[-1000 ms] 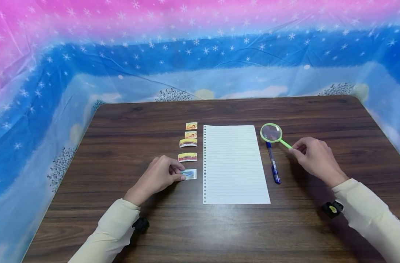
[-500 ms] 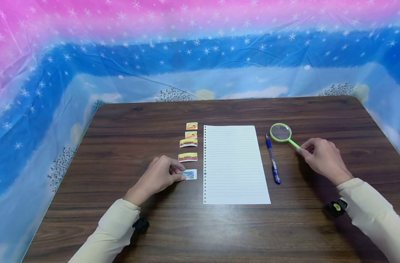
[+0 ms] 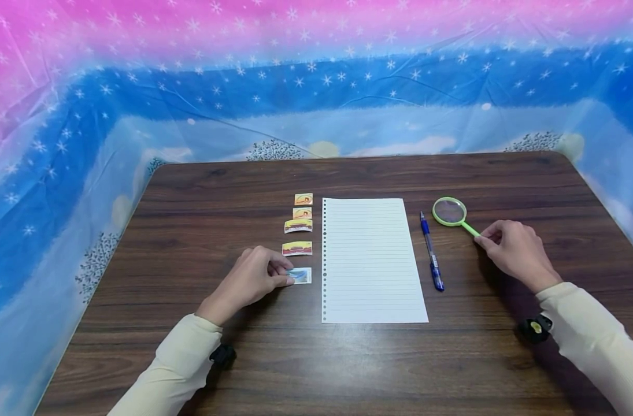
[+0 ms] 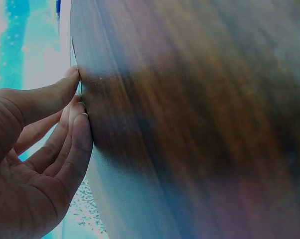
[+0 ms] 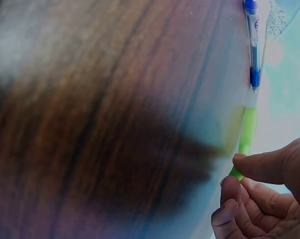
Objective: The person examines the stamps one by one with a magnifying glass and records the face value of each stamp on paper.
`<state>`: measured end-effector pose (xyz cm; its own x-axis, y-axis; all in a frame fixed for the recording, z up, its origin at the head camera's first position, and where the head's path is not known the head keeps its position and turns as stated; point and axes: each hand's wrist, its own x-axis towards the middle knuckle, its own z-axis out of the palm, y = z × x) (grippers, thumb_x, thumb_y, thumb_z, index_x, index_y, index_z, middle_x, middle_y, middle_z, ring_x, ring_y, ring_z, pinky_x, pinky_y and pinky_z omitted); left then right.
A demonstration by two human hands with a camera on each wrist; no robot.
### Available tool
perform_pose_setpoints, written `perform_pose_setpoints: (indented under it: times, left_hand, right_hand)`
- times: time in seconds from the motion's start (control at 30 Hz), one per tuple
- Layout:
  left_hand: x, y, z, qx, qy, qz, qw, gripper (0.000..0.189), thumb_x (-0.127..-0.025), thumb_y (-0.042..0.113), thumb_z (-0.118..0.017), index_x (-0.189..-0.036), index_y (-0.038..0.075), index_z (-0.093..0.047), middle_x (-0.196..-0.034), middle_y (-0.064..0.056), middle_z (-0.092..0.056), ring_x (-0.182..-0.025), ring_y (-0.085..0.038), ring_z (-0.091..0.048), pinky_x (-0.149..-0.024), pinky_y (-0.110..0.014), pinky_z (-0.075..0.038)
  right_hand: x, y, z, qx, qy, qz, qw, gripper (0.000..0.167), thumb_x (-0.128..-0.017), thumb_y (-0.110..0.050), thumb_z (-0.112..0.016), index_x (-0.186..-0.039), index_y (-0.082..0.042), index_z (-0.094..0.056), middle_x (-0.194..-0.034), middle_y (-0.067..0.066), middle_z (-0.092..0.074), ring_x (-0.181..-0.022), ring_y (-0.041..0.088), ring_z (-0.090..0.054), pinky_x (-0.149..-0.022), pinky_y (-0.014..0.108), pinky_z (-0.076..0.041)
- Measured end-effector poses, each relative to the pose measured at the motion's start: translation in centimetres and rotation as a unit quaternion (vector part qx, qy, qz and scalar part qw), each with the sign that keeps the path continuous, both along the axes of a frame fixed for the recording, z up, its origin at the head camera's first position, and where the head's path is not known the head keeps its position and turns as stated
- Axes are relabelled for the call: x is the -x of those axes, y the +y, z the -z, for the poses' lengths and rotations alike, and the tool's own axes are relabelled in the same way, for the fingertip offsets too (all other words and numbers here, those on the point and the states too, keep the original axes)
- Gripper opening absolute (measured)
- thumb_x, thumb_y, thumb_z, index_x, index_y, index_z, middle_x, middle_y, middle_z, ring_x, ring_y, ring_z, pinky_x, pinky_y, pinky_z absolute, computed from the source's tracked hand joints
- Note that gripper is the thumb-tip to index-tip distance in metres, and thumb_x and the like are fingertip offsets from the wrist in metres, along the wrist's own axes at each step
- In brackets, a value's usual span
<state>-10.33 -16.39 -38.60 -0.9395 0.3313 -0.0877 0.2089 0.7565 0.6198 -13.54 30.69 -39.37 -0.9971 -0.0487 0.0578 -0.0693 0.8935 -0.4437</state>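
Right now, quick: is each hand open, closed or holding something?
Left hand: closed, pinching the blue stamp.
Right hand: closed, holding the green magnifying glass by its handle.

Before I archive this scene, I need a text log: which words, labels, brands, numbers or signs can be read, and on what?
None readable.
Pen: some print, too small and blurred to read.
Five picture slips: any lettering too small to tell.
Lined sheet: no writing visible.

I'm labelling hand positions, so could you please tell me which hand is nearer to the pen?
The right hand, which is to the right of the pen, holding the magnifier; the left hand is farther, across the paper, at the blue stamp.
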Motion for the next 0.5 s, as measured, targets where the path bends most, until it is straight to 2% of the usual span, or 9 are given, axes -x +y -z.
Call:
perform_pose_setpoints:
  times: [0.5]
  left_hand:
    - [0.04,0.00,-0.05,0.001,0.000,0.001,1.0000,0.012,-0.083,0.012,-0.085,-0.093,0.007,-0.079,-0.076,0.005,-0.068,-0.069,-0.007,-0.060,-0.067,-0.028,-0.053]
  right_hand:
    - [-0.06,0.05,-0.02,0.003,-0.020,0.004,0.9998,0.021,-0.097,-0.014,-0.069,-0.094,0.006,-0.072,-0.078,0.014,-0.069,-0.060,0.021,-0.054,-0.053,0.033,-0.040]
